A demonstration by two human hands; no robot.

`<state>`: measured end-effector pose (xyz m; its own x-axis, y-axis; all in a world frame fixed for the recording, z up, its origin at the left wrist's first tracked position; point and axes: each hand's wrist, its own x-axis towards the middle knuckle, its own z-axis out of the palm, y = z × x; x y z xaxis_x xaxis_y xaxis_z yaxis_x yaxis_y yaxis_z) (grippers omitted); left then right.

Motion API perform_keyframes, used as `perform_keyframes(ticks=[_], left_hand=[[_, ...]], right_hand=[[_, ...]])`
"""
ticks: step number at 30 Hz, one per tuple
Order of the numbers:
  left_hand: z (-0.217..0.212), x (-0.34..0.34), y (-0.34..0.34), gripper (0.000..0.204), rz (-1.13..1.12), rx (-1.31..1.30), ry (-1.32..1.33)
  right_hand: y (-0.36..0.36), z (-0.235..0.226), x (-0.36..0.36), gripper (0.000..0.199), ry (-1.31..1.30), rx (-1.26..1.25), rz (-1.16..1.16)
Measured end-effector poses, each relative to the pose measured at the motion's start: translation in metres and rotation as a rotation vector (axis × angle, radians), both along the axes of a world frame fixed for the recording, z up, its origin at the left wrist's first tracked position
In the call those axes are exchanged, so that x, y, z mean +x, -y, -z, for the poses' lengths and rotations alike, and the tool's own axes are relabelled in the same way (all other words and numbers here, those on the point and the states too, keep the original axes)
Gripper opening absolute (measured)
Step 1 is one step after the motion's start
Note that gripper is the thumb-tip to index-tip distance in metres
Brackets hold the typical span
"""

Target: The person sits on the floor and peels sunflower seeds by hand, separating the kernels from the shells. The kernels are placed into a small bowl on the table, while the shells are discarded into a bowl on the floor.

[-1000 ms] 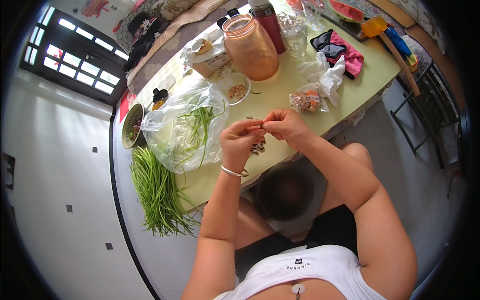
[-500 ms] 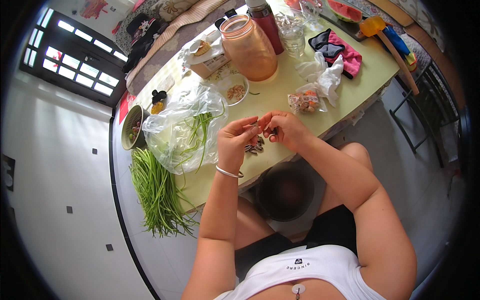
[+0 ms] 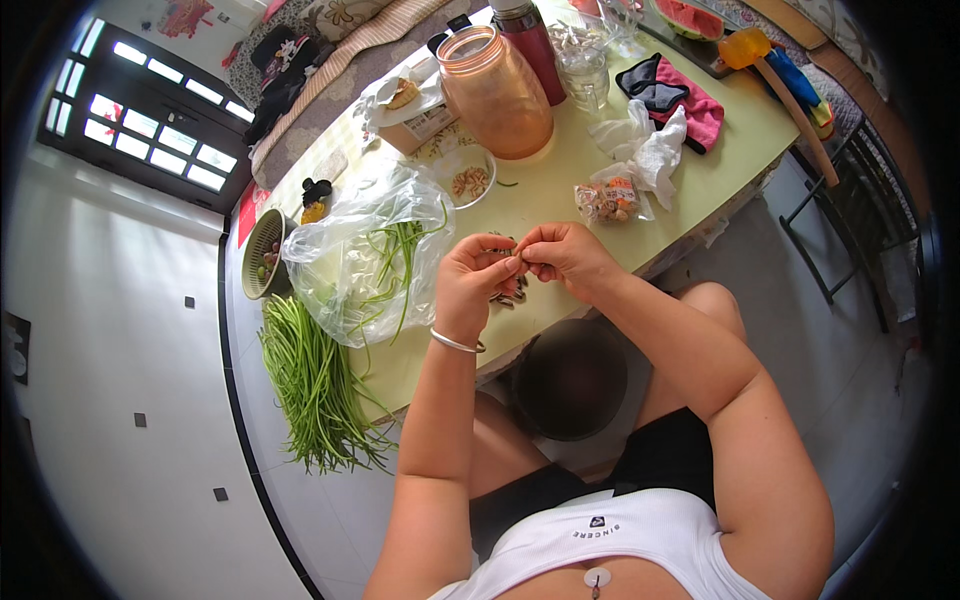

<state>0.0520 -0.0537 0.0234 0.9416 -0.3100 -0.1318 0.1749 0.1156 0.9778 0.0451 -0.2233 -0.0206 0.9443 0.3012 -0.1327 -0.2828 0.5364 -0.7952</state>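
Observation:
Above the near edge of the table my left hand (image 3: 472, 278) and my right hand (image 3: 568, 254) meet fingertip to fingertip. Both are closed in a pinch around something small, mostly hidden by the fingers. Partly behind my left hand lies a small pile of dark, elongated, seed-like pieces (image 3: 514, 294). A white bowl (image 3: 489, 186) beyond my hands holds pale brown bits. To the right of it sits a clear packet of brown pieces (image 3: 607, 202).
A crumpled plastic bag (image 3: 345, 265) and long green stems (image 3: 318, 385) lie left. Farther back stand an orange-tinted jar (image 3: 497, 100) and a red flask (image 3: 532, 55). White tissue (image 3: 650, 145) and a pink-grey cloth (image 3: 690, 105) are right. Below the table edge sits a dark bin (image 3: 570, 380).
My right hand has tipped inward, and its fingertips have closed against those of my left hand. The dark piece seen under my right fingers earlier no longer shows.

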Motion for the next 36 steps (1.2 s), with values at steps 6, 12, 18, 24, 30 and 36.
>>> perform_keyframes(ticks=[6, 12, 18, 24, 30, 36], left_hand=[[0.001, -0.014, 0.014, 0.009, -0.121, 0.327, 0.402], [-0.018, 0.002, 0.012, 0.009, -0.320, 0.707, 0.884], [-0.024, 0.047, -0.001, 0.022, -0.576, 0.790, 0.985], [-0.015, 0.042, 0.005, 0.011, -0.248, 0.898, 1.009], [0.006, 0.025, 0.018, 0.012, 0.060, 1.161, 0.879], [0.022, 0.023, 0.021, 0.007, -0.001, 1.200, 0.897]], right_hand=[[-0.002, -0.001, -0.002, 0.006, 0.045, -0.083, 0.059], [0.004, -0.009, 0.000, 0.009, -0.088, 0.055, 0.198], [0.008, -0.017, 0.001, 0.014, -0.157, 0.238, 0.161], [0.018, -0.008, 0.003, 0.015, -0.143, 0.254, 0.172], [0.014, -0.009, 0.005, 0.012, -0.112, 0.157, 0.170], [0.005, -0.007, 0.004, 0.007, -0.130, -0.053, 0.223]])
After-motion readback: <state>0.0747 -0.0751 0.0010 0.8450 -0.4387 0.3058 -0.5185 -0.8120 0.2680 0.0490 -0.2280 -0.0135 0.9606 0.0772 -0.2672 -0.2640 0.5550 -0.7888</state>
